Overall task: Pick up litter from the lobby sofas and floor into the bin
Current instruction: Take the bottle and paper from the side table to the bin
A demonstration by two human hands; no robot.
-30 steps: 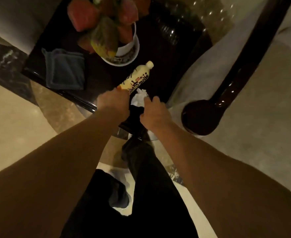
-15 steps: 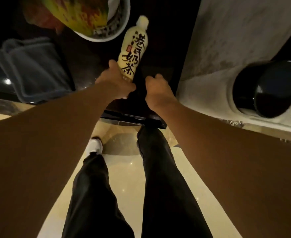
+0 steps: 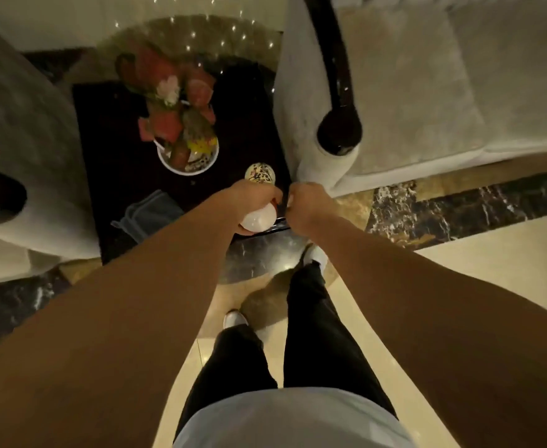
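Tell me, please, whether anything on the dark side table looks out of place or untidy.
A grey folded cloth lies rumpled at the front edge of the dark glossy side table, near the white pot of red flowers. The cream milk-tea bottle is off the table, gripped in the left hand. No spill is visible.

Flower pot (image 3: 186, 156) blocks the side table (image 3: 110, 150) centre. Folded cloth (image 3: 151, 215) lies near-left of the pot; sofa arm (image 3: 327, 156) walls its right. Bare tabletop left of the pot.

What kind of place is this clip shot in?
Probably a hotel or office lobby seating area: a plush sofa with a glossy dark wood arm, a dark side table with a flower pot, and a polished marble floor.
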